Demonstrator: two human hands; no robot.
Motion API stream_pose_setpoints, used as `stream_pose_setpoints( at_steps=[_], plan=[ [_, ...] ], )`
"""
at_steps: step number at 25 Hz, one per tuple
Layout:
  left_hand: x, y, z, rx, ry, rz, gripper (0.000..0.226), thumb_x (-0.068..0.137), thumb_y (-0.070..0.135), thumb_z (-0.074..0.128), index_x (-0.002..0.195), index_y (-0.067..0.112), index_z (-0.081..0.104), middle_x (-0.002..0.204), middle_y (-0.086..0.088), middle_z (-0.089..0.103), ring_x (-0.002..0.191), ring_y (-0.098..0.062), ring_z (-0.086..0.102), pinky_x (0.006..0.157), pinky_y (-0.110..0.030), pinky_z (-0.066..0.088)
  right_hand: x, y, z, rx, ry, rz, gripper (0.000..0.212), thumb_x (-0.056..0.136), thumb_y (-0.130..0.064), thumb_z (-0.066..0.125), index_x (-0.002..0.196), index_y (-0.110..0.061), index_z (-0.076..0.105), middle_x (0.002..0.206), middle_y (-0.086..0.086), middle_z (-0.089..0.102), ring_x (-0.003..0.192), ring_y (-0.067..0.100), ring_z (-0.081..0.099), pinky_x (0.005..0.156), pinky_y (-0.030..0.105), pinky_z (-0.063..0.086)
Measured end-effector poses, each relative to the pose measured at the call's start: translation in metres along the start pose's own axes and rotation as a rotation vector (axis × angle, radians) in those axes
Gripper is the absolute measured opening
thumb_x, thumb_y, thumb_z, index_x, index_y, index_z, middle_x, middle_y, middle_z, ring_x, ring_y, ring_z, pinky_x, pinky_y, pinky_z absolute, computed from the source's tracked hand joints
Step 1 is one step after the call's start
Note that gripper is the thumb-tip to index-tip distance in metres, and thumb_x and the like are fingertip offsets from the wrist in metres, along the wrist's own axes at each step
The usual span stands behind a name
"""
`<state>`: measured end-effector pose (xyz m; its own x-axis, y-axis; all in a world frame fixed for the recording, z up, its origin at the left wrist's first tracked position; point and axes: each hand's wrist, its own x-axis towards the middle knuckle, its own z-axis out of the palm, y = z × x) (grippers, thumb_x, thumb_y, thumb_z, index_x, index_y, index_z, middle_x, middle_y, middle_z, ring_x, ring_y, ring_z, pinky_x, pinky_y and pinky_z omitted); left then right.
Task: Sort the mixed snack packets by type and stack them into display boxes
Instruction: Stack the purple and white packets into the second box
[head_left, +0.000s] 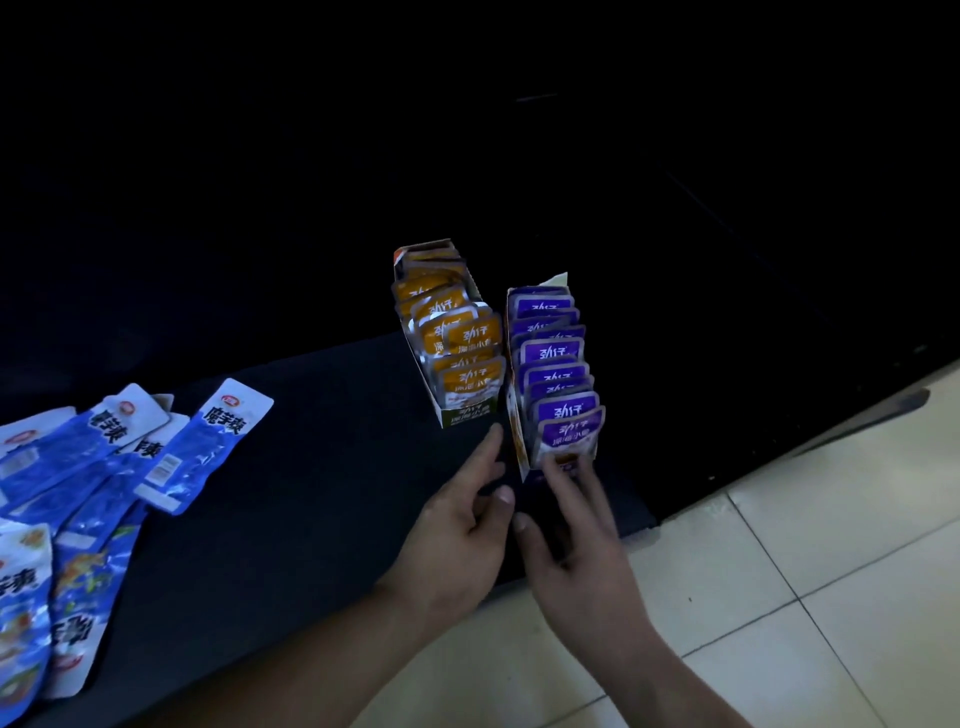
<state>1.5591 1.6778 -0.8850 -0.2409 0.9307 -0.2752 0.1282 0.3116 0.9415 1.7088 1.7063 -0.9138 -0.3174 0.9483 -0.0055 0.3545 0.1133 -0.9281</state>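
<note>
Loose-fingered and empty, the left hand and right hand sit before the orange-filled cardboard display box and its purple-filled neighbour; unsorted long blue plastic packets lie well leftward, nearest the left hand.

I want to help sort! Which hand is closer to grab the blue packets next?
Probably the left hand: it is empty and on the side of the blue packets. The right hand touches the purple box.

1. Two display boxes are standing: orange-packet box, purple-packet box.
2. About eight orange packets are showing.
3. About eight purple packets are showing.
4. At least six blue packets are lying loose.
</note>
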Motion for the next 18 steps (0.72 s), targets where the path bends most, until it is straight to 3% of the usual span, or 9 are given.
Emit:
stream_pose_setpoints(
  at_steps=[2,4,9,13,18],
  plan=[
    [0.004,0.000,-0.010,0.021,0.035,-0.026,0.062,0.105,0.024,0.054,0.137,0.072,0.032,0.139,0.022,0.056,0.121,0.013,0.055,0.109,-0.019,0.044,0.011,-0.003,0.006,0.052,-0.118,0.109,0.083,0.096,-0.019,0.069,0.155,-0.056,0.024,0.167,-0.029,-0.006,0.153,-0.008,0.007,0.123,0.031,0.030],
    [0.012,0.002,-0.024,0.043,0.075,-0.026,0.060,0.105,0.024,0.055,0.140,0.070,0.036,0.137,0.019,0.057,0.123,0.006,0.056,0.112,-0.025,0.044,0.035,-0.007,0.002,0.011,-0.176,0.177,0.088,0.096,-0.022,0.070,0.154,-0.062,0.017,0.164,-0.033,-0.012,0.153,-0.006,0.004,0.124,0.031,0.027],
    [0.036,0.004,-0.044,0.122,0.201,0.033,0.050,0.103,0.029,0.059,0.148,0.047,0.046,0.136,0.019,0.052,0.120,0.004,0.055,0.107,-0.020,0.043,0.078,-0.033,-0.001,-0.006,-0.138,0.208,0.076,0.097,-0.026,0.068,0.151,-0.061,0.028,0.168,-0.023,0.006,0.154,0.001,0.011,0.117,0.022,0.022],
    [0.034,0.002,-0.040,-0.014,0.174,-0.009,0.053,0.101,0.027,0.063,0.145,0.052,0.046,0.143,0.018,0.054,0.129,0.004,0.051,0.111,-0.029,0.046,0.068,-0.037,0.013,0.112,-0.178,0.226,0.070,0.096,-0.037,0.069,0.147,-0.066,0.030,0.165,-0.026,0.023,0.152,-0.003,0.019,0.127,0.038,0.022],
    [0.029,0.004,-0.038,-0.142,0.139,-0.088,0.058,0.103,0.017,0.058,0.148,0.052,0.044,0.146,0.021,0.052,0.135,0.003,0.046,0.116,-0.029,0.041,0.086,-0.055,0.001,0.135,-0.259,0.300,0.063,0.096,-0.046,0.066,0.141,-0.073,0.032,0.156,-0.033,0.032,0.144,-0.003,0.028,0.117,0.028,0.024]
  ],
)
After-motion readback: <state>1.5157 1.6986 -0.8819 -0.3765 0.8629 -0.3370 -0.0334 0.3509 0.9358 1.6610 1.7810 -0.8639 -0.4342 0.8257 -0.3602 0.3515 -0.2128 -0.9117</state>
